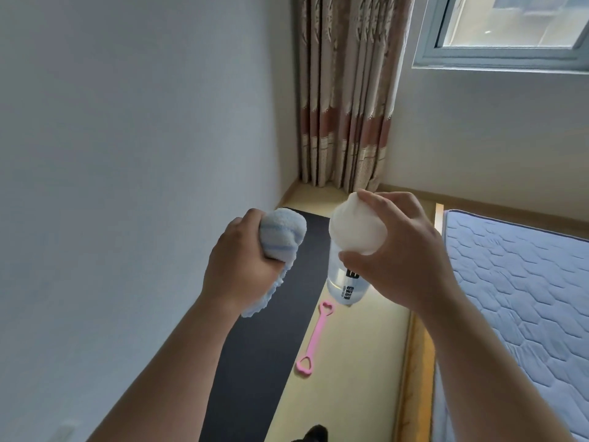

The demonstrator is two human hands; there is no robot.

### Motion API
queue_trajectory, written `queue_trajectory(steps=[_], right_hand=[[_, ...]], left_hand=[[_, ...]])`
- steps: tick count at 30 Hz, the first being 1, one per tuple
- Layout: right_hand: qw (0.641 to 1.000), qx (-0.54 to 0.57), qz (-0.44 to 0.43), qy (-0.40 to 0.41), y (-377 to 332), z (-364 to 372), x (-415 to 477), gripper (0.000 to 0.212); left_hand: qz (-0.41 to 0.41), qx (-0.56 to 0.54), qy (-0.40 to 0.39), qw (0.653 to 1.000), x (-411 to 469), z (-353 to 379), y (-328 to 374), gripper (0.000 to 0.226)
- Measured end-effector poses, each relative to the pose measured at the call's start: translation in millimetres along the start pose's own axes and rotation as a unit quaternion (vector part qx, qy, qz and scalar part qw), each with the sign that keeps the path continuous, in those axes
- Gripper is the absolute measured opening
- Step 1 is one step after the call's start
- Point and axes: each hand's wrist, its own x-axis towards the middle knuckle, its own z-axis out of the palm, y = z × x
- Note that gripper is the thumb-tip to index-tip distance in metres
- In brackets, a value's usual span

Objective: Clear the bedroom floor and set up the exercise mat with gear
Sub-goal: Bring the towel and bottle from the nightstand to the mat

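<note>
Two things are left to put down, I think: the fluffy blue towel (pixel 282 234), squeezed tight in the left hand (pixel 242 266), and the clear bottle (pixel 345 282), which the right hand (pixel 398 250) holds up by its white lid (pixel 357 224) with curled fingers. The black mat (pixel 271 314) already lies flat on the floor (pixel 360 362) by the left wall, and the pink band (pixel 314 338) lies just beside its right edge.

the pale yellow floor (pixel 357 362) ran between the left wall and the bed (pixel 417 362). a black exercise mat (pixel 264 346) lay flat along the wall, reaching toward the far corner. 1 pink resistance band (pixel 315 338) lay stretched on the bare floor just beside the mat's right edge, with a loop at each end. a blue quilted mattress (pixel 516 298) lay on the bed's wooden frame.
</note>
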Motion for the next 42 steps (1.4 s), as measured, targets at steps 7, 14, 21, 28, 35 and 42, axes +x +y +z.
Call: queue_trajectory(steps=[7,14,21,28,35,42], right_hand=[[1.0,-0.025,0.008,0.0,126.6,23.4,135.1,0.089],[0.998,-0.061,0.024,-0.019,237.2,26.8,284.3,0.089],[0.998,-0.051,0.032,-0.005,357.2,45.1,423.2,0.088],[0.999,-0.003,-0.005,-0.037,486.3,81.7,573.2,0.088],[0.994,0.014,-0.053,-0.094,567.4,122.5,748.4,0.092],[0.98,0.037,-0.109,-0.16,616.9,218.4,896.7,0.087]], left_hand=[[0.033,-0.035,-0.009,0.999,167.5,123.4,19.3,0.027],[0.048,-0.05,-0.035,0.997,338.2,220.2,60.0,0.033],[0.035,-0.041,-0.035,0.998,488.0,315.5,95.0,0.03],[-0.036,0.014,-0.044,0.998,626.5,412.1,120.0,0.031],[-0.144,0.042,-0.001,0.989,757.1,459.9,129.6,0.03],[-0.268,0.034,0.022,0.963,874.7,509.4,85.3,0.028]])
